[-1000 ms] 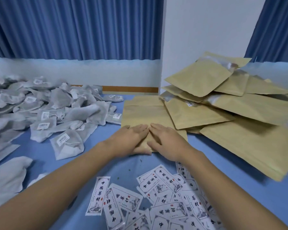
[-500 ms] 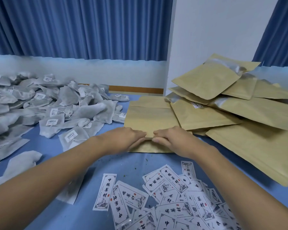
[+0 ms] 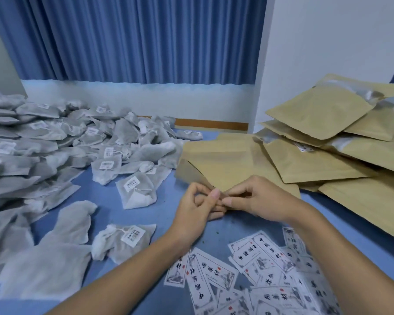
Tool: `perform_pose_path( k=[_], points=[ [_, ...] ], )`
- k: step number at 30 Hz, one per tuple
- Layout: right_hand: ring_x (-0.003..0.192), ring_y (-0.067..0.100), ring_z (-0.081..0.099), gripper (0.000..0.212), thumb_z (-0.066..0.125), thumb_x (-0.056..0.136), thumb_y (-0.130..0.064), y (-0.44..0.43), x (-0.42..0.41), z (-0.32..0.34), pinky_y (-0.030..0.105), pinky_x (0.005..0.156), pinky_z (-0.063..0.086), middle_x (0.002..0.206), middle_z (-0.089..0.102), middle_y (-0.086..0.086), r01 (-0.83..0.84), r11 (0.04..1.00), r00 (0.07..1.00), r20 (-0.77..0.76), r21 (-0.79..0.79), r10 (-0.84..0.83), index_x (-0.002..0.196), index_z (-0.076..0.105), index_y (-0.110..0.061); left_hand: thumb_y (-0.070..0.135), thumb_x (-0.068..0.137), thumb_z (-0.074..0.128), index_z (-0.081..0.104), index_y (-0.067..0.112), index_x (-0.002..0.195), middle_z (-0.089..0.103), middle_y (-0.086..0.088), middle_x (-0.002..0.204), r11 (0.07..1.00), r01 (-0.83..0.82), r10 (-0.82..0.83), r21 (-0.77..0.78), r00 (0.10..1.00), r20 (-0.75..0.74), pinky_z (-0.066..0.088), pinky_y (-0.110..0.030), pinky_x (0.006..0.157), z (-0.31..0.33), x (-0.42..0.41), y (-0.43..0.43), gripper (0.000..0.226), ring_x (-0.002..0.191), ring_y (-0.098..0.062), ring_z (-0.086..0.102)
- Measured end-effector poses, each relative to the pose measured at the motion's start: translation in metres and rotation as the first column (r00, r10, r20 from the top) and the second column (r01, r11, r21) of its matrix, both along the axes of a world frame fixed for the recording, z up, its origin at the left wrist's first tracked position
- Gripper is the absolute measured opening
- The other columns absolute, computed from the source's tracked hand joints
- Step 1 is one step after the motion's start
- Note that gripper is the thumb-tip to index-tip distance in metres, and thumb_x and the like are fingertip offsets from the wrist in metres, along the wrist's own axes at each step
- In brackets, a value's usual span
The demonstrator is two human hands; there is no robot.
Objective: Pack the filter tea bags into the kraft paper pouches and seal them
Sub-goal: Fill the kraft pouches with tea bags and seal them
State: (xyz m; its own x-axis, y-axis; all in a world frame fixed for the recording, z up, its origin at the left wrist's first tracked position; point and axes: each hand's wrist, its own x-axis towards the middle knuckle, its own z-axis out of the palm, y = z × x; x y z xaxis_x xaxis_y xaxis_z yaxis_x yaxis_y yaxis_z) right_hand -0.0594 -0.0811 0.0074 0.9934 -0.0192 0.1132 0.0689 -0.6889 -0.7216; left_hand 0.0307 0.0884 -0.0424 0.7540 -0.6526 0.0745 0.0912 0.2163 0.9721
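Pouch lies flat on the desk; left hand and right hand each pinch its near edge, grip narrow, holding the paper.

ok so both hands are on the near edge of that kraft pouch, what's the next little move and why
Probably draw the pinched edge apart to open the pouch mouth. The left hand and right hand both pinch the near edge of the kraft pouch, which lies flat. Neither hand holds a tea bag, and the tea bags wait to the left.
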Motion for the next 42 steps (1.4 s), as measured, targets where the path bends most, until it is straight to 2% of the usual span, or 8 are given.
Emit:
perform_pose_path(
  k=[3, 7, 18, 22, 29, 35, 40, 42],
  points=[
    [0.069, 0.003, 0.055, 0.025, 0.072, 0.088, -0.047, 0.002, 0.001, -0.008, 0.028, 0.065, 0.047, 0.076, 0.073, -0.004, -0.05, 0.988, 0.998, -0.02, 0.145, 0.053, 0.104, 0.079, -0.029, 0.055, 0.08, 0.069, 0.049, 0.009, 0.093, 0.074, -0.014, 0.081, 0.998, 0.061, -0.061, -0.002, 0.994, -0.093, 0.061, -0.038, 0.071, 0.003, 0.003, 0.002, 0.051, 0.081, -0.027, 0.075],
    [0.107, 0.006, 0.065, 0.032, 0.077, 0.083, -0.048, -0.002, 0.005, -0.019, 0.037, 0.1, 0.05, 0.11, 0.076, -0.006, -0.026, 0.974, 0.999, -0.036, 0.224, 0.035, 0.112, 0.077, -0.033, 0.05, 0.079, 0.075, 0.052, 0.007, 0.091, 0.073, -0.017, 0.082, 0.995, 0.092, -0.088, 0.032, 0.989, -0.115, 0.061, -0.038, 0.071, 0.002, 0.008, 0.004, 0.051, 0.082, -0.029, 0.074],
    [0.099, 0.005, 0.066, 0.031, 0.078, 0.08, -0.048, -0.006, 0.005, -0.032, 0.023, 0.092, 0.051, 0.106, 0.077, -0.004, 0.014, 0.93, 1.0, -0.002, 0.367, -0.015, 0.105, 0.079, -0.031, 0.024, 0.096, 0.067, 0.049, 0.006, 0.089, 0.07, -0.03, 0.09, 0.995, 0.037, -0.031, 0.092, 0.997, -0.068, 0.061, -0.036, 0.062, -0.003, 0.008, -0.002, 0.026, 0.074, -0.028, 0.073],
    [0.065, 0.003, 0.04, 0.019, 0.067, 0.094, -0.042, -0.006, 0.005, -0.034, 0.017, 0.062, 0.037, 0.066, 0.053, -0.017, -0.004, 0.953, 1.0, 0.012, 0.304, 0.0, 0.084, 0.08, -0.032, 0.023, 0.094, 0.069, 0.053, 0.007, 0.086, 0.071, -0.021, 0.081, 0.994, 0.048, -0.044, 0.094, 0.998, -0.043, 0.062, -0.033, 0.067, -0.005, 0.01, 0.0, 0.024, 0.076, -0.027, 0.073],
    [0.083, 0.007, 0.059, 0.018, 0.071, 0.092, -0.033, 0.005, 0.003, -0.033, 0.033, 0.08, 0.048, 0.1, 0.076, 0.012, 0.068, 0.973, 0.998, -0.013, 0.22, -0.067, 0.103, 0.08, -0.023, 0.003, 0.095, 0.047, 0.063, 0.0, 0.089, 0.076, -0.017, 0.084, 0.981, 0.016, -0.002, 0.194, 0.997, -0.072, 0.061, -0.031, 0.063, -0.001, 0.008, -0.003, 0.018, 0.075, -0.028, 0.075],
    [0.074, 0.023, 0.061, 0.023, 0.057, 0.093, -0.035, 0.035, 0.007, -0.019, 0.04, 0.067, 0.051, 0.081, 0.069, -0.003, 0.326, 0.791, 0.935, 0.297, -0.517, -0.192, 0.082, 0.073, -0.021, 0.009, 0.105, 0.039, 0.057, -0.004, 0.078, 0.064, -0.016, 0.068, 0.973, -0.092, 0.078, 0.213, 0.994, 0.072, 0.061, -0.04, 0.053, 0.002, 0.002, -0.003, 0.035, 0.052, -0.025, 0.065],
    [0.072, 0.032, 0.061, 0.012, 0.063, 0.092, -0.015, 0.016, 0.001, 0.017, 0.042, 0.067, 0.051, 0.079, 0.067, 0.007, 0.606, 0.738, 0.713, 0.614, -0.296, -0.339, 0.083, 0.071, -0.012, 0.021, 0.108, 0.04, 0.052, 0.004, 0.076, 0.064, -0.009, 0.063, 0.973, -0.042, -0.008, 0.229, 0.978, 0.21, 0.054, -0.033, 0.044, -0.002, -0.01, -0.002, 0.038, 0.048, -0.03, 0.065],
    [0.091, 0.023, 0.064, 0.011, 0.065, 0.09, -0.027, 0.017, -0.001, 0.025, 0.04, 0.079, 0.052, 0.098, 0.072, -0.003, 0.498, 0.794, 0.826, 0.47, -0.348, -0.312, 0.097, 0.073, -0.025, 0.026, 0.105, 0.044, 0.054, 0.008, 0.074, 0.066, -0.007, 0.066, 0.977, 0.01, -0.068, 0.213, 0.961, 0.267, 0.057, -0.034, 0.049, -0.007, -0.02, -0.003, 0.037, 0.055, -0.027, 0.066]
  ],
)
